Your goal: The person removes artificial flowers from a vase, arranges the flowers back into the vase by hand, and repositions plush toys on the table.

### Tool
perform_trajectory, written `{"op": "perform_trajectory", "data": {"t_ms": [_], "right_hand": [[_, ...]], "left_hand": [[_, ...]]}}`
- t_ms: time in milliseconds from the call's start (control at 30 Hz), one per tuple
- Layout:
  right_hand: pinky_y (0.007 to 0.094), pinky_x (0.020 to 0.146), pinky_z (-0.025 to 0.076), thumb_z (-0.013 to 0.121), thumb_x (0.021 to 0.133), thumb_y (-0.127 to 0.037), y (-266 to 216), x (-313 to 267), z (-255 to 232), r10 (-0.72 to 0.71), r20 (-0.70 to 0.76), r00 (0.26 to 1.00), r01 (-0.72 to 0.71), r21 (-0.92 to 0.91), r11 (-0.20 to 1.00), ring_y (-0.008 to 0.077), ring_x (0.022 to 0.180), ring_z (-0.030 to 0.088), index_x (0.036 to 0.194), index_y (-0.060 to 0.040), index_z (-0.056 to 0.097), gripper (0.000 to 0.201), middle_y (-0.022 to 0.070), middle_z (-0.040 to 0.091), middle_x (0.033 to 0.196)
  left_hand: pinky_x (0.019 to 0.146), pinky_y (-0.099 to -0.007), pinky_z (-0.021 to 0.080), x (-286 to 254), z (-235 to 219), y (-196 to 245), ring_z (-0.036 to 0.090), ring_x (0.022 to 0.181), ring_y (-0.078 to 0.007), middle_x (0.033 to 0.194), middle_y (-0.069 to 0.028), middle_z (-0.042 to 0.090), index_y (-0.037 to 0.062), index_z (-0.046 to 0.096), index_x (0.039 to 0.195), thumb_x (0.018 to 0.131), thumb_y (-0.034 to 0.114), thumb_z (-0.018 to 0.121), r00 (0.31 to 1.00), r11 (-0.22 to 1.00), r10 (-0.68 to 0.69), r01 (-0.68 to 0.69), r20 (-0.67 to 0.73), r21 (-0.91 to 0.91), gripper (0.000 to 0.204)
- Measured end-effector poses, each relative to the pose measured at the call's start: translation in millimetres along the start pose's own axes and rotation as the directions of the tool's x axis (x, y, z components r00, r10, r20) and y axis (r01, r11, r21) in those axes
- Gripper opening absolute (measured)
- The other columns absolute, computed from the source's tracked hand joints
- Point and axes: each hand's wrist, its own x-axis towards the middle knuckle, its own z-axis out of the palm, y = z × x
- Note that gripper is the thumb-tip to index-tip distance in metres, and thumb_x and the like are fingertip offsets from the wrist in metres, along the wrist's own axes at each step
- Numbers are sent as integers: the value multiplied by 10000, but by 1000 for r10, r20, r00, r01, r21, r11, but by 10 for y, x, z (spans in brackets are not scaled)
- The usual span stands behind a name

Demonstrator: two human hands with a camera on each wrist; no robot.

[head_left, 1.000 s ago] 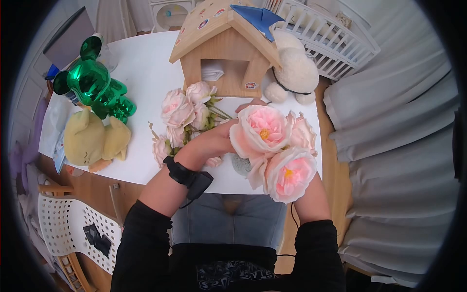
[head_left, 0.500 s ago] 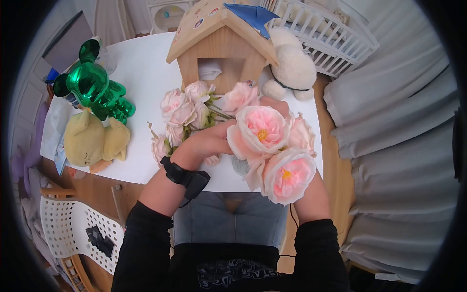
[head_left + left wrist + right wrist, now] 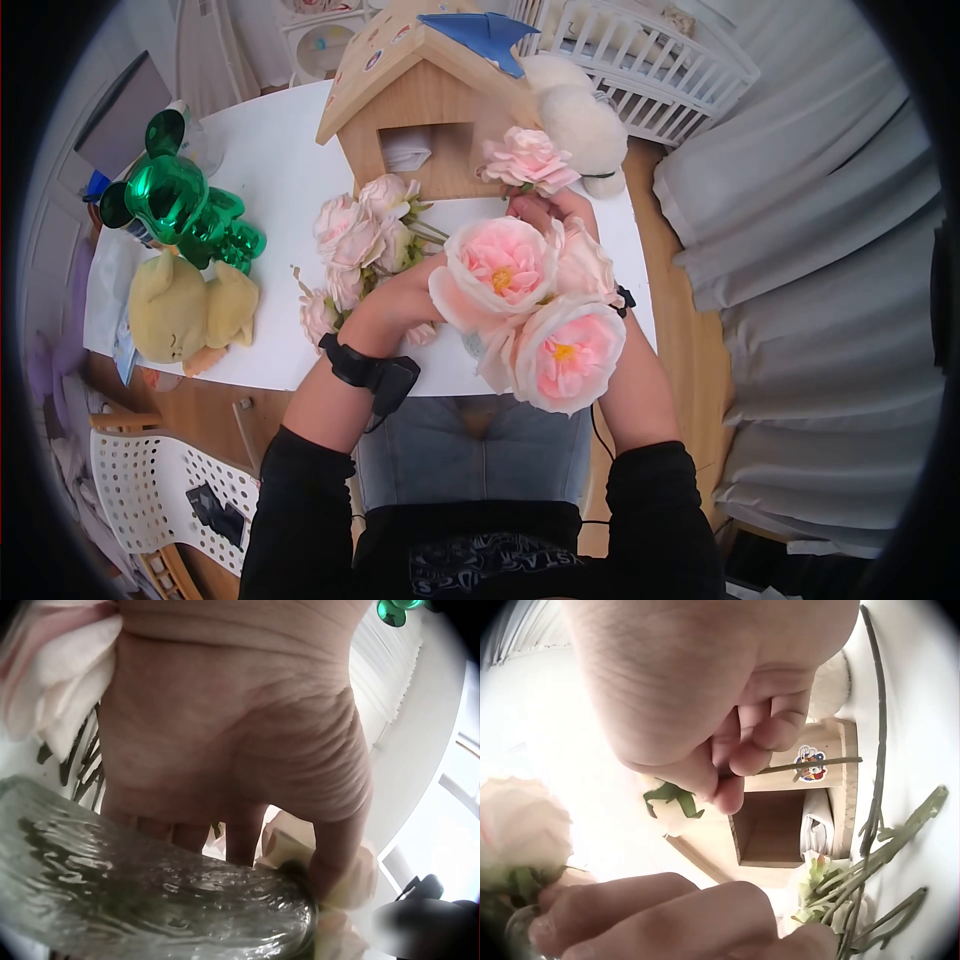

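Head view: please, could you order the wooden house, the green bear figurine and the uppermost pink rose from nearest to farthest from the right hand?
1. Pink rose: pinched by the right hand.
2. Wooden house: beyond, to the left.
3. Green bear figurine: far to the left.

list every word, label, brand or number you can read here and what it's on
"STA": seemingly part of the pale print on the black shirt; its other letters are too stylised and blurred to read.
Roof stickers: too small to read.
House-front sticker: colourful, no readable wording.
Black item on the white chair: any marking is too small to read.
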Motion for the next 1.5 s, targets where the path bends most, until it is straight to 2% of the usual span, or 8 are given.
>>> {"op": "perform_trajectory", "data": {"t_ms": [467,767,933,967,1067,1367,1433,1500], "right_hand": [[327,973,580,699,949,-4,-126,17,-106,-31,-115,993,56,228,972,149,1033,727,1267,-3,735,321,72,797,1093],[221,801,483,841,985,-224,-1290,-750,-533,-592,-486,642,732,159,663,73,860,563,1333,-145,679,392,-78,626,968],[340,589,592,744,993,-167,-1485,-1217,-231,-694,220,686,395,688,608,272,810,734,1286,-13,612,356,142,741,980],[294,755,617,841,942,-141,-2071,-1322,85,-298,231,926,244,236,941,99,657,669,1141,-26,782,238,99,751,779],[297,774,613,814,956,-145,-1784,-1554,130,-305,72,950,292,150,945,117,723,684,1159,-14,765,247,104,756,854],[307,847,597,704,1015,-159,-1171,-1246,529,-379,-513,770,295,-240,925,189,987,744,1233,36,698,293,124,774,1157],[328,871,600,907,861,-200,-1376,-1173,426,-710,-51,703,379,-817,435,200,985,761,1259,49,709,510,127,792,1127],[346,857,603,1001,756,-233,-1349,-1179,411,-736,-41,676,371,-844,388,235,924,769,1220,34,729,600,147,799,1079]], "left_hand": [[1189,-376,455,29,-75,-111,592,1373,-186,1534,-98,624,5,499,1585,818,170,952,998,968,68,-68,6,242,907],[1188,-379,456,104,-20,87,587,1378,-188,1540,-94,616,8,490,1592,831,169,945,998,979,50,-53,23,194,901],[1187,-380,456,58,80,7,585,1380,-189,1543,-92,613,9,485,1595,837,169,942,999,989,-9,3,39,151,899],[1195,-380,445,22,100,-4,577,1389,-189,1539,-86,613,13,480,1599,867,168,919,999,966,47,-50,16,255,868],[1214,-379,417,-103,344,174,556,1410,-192,1543,-76,606,23,467,1609,918,188,883,992,985,120,-113,-46,131,824],[1233,-385,383,-60,396,229,493,1470,-211,1604,-84,550,30,450,1626,1015,414,797,977,977,214,-214,-4,11,800],[1233,-387,382,-69,381,197,487,1475,-215,1608,-86,544,28,455,1624,1026,448,779,974,974,225,-224,-26,36,799],[1239,-389,374,-40,335,159,476,1484,-224,1624,-89,527,28,452,1629,1026,517,756,975,967,223,-222,4,124,833]]}}
